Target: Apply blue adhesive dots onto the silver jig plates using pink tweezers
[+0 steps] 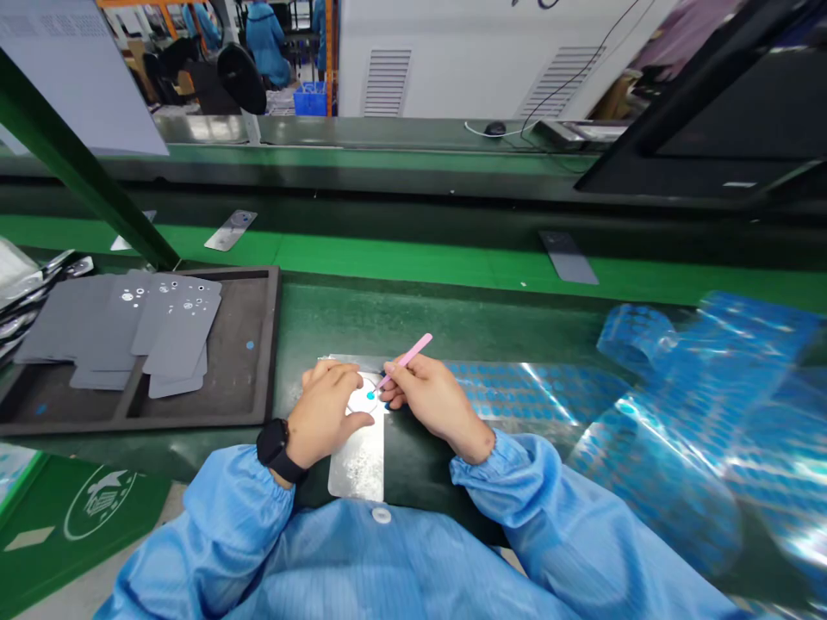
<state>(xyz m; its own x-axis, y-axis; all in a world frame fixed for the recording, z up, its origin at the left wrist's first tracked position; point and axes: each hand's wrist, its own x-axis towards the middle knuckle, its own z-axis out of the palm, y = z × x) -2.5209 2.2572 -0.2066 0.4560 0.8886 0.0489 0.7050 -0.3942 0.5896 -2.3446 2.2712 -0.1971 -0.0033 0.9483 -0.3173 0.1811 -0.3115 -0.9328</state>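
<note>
A silvery phone back panel (357, 469) lies flat on the green bench in front of me, with a round white area near its far end. My left hand (326, 409) is curled over the panel's left side, thumb and index finger on either side of the round area, holding it in place. Between the fingers of my right hand (432, 396) are pink tweezers (413, 350), tilted, their thin tip at a small blue round sticker (370, 396) on the round area. Whether the tip grips the sticker, I cannot tell.
Left stands a dark tray (274, 344) with stacked grey phone panels (184, 331). A clear film with rows of blue dots (517, 389) stretches right toward loose, curled film (685, 456). Beyond, more panels (231, 230) lie on a green strip (362, 258). A monitor (730, 112) overhangs at right.
</note>
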